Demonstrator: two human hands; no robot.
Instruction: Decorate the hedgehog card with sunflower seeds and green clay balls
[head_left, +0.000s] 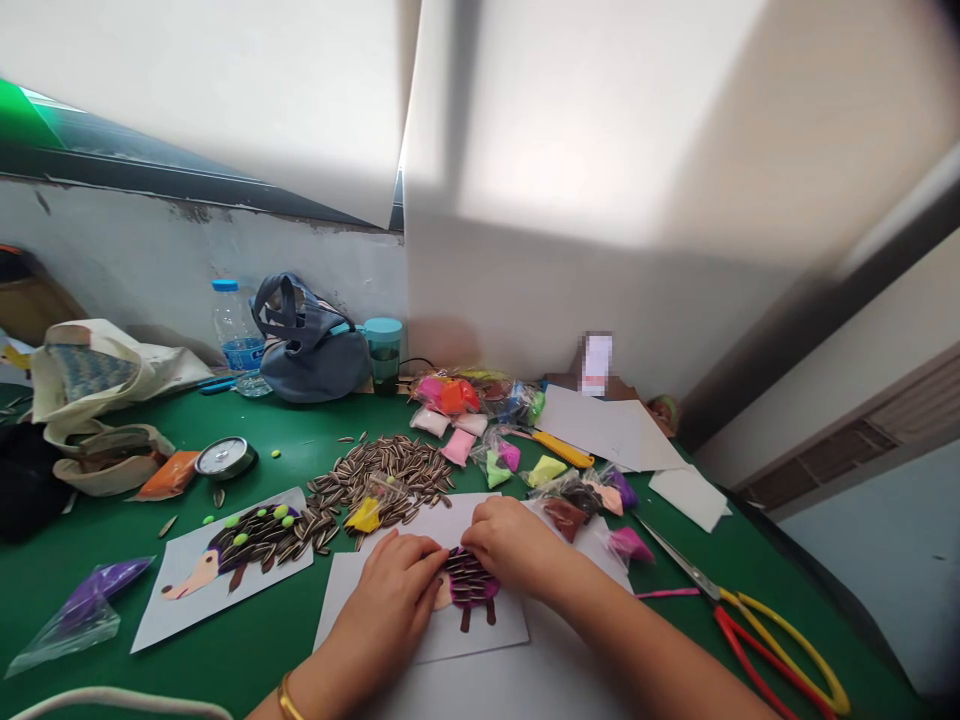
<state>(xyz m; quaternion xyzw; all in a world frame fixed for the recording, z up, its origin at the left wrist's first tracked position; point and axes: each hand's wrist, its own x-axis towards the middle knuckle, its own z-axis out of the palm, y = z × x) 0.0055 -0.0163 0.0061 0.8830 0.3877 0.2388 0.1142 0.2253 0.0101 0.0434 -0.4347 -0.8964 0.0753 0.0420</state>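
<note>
A white sheet [506, 625] bears a small hedgehog figure [474, 580] with a purple body, brown legs and striped seeds on its back. My left hand [397, 592] rests on the sheet at the figure's left, fingertips touching its upper edge; whether it holds anything is hidden. At the figure's upper right, my right hand [510, 540] has its fingers pinched together over the seeds, and what they hold is too small to make out. Behind the hands spreads a pile of striped seeds [397, 460]. A finished-looking hedgehog picture [247, 545] with green dots lies at left.
Scissors [709, 585] with red and yellow handles lie at right. Bags of coloured clay [450, 395], a yellow cutter [562, 449] and papers [611, 425] are behind. A round dial [225, 457], blue bag [315, 350], bottle [238, 335] and cup [384, 355] stand at left and back.
</note>
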